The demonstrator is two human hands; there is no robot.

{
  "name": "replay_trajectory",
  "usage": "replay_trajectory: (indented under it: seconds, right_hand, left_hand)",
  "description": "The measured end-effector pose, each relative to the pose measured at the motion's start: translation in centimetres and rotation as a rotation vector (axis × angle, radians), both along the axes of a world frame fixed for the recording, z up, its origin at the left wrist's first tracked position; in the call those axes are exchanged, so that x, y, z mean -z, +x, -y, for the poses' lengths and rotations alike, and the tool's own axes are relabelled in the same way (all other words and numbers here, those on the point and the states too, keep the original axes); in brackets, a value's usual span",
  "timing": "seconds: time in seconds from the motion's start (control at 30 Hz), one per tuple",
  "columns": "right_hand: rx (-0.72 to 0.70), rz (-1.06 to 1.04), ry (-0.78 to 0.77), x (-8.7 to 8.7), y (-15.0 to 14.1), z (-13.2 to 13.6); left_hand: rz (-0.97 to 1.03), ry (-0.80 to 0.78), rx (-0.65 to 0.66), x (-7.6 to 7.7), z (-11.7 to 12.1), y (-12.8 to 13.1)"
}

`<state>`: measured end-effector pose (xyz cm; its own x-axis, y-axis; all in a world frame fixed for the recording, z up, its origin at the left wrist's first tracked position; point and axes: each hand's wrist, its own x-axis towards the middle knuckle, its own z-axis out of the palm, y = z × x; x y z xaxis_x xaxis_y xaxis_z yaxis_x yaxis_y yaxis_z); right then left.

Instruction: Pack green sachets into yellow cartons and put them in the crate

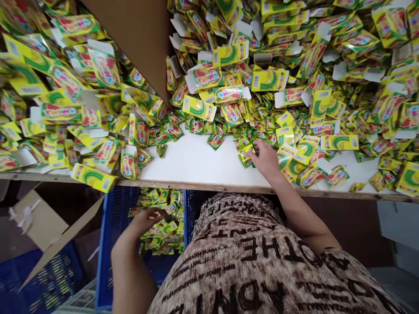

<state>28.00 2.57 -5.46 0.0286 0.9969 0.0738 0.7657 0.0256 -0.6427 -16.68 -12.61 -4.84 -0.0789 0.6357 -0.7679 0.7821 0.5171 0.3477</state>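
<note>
Across your white worktop (196,161), edged in wood, lie heaps of open yellow-and-green printed card boxes (269,80), with a brown cardboard panel (140,39) standing among them. Your right hand (266,160) is at the small shiny green-and-yellow packets (215,141) near the front edge; its fingers are bent and touch the nearest ones, but you cannot tell whether they grip any. Below the edge, your left hand (152,216) is over the blue plastic crate (109,244), which holds many yellow-and-green packets (162,248). Its fingers reach toward them, partly in shadow, and whether they are closed on one cannot be told.
</note>
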Motion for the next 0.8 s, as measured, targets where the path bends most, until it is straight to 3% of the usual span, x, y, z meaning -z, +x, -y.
replay_trajectory:
  seconds: [0.1,0.17,0.23,0.37,0.47,0.53,0.6,0.67,0.8]
  right_hand:
    - [0.021,-0.05,-0.1,0.5,-0.9,-1.0]
    - [0.042,-0.251,-0.16,0.4,-0.5,-1.3]
    - [0.094,-0.486,-0.145,-0.3,0.8,-1.4]
    - [0.201,-0.712,-0.024,-2.5,4.0,0.1]
    - [0.226,-0.728,-0.047,-3.6,5.3,2.2]
    - [0.153,-0.785,-0.115,-3.8,5.7,3.7]
    - [0.034,-0.824,-0.17,-3.7,5.9,4.8]
    - [-0.044,-0.758,-0.153,-3.7,5.9,5.3]
    - [-0.109,-0.479,-0.03,-3.8,5.0,4.6]
  left_hand:
    - [0.331,0.052,-0.028,-2.1,-2.1,4.6]
    - [0.48,0.171,0.05,-3.4,-4.6,9.1]
    - [0.591,0.285,0.124,-3.7,-7.4,14.0]
    - [0.536,0.702,0.189,-1.8,-11.9,23.6]
    - [0.295,0.822,0.267,-0.2,-13.9,29.0]
    - [0.121,0.836,0.303,0.4,-14.7,31.0]
    - [0.092,0.804,0.304,0.8,-15.0,31.6]
    - [0.208,0.733,0.225,1.1,-15.1,31.1]
    - [0.604,0.548,-0.069,1.4,-14.5,28.5]
